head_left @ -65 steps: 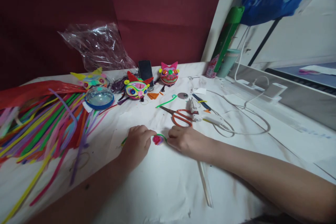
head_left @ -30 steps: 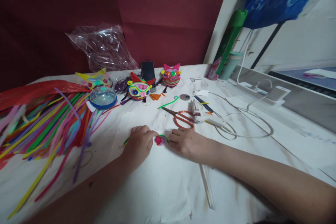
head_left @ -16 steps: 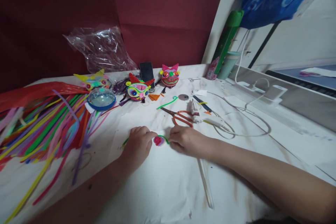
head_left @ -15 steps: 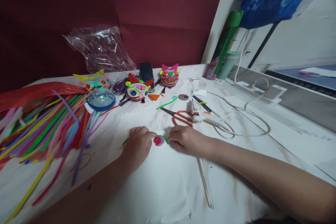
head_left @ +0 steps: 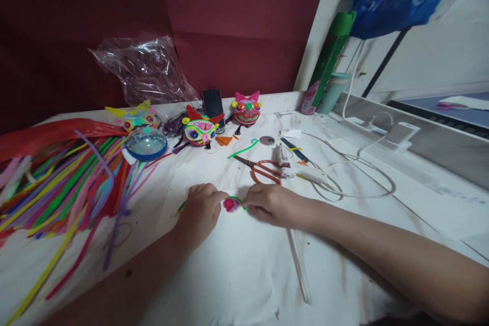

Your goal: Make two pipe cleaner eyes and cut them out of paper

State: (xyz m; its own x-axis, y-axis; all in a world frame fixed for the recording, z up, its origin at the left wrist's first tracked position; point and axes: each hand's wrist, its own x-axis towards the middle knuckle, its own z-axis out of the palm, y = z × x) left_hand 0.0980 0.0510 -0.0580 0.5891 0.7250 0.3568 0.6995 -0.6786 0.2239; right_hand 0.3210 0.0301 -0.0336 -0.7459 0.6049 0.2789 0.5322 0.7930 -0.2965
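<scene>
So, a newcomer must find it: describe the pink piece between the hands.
On the marbled table, look in front of the orange-handled scissors. Between the left hand and the right hand sits a small pink-and-purple round. Unlike the loose strips at left, it's compact, with a green strip along its far side.

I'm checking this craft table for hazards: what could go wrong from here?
The green strip curves along the pink-and-purple piece between the left hand and the right hand; it might spring out of line if either slips.

The scissors lie just beyond the right hand, which could knock them.

The glue gun lies beside the scissors' handles near loops of cord; a snag might drag it. I cannot tell whether it is hot.
</scene>
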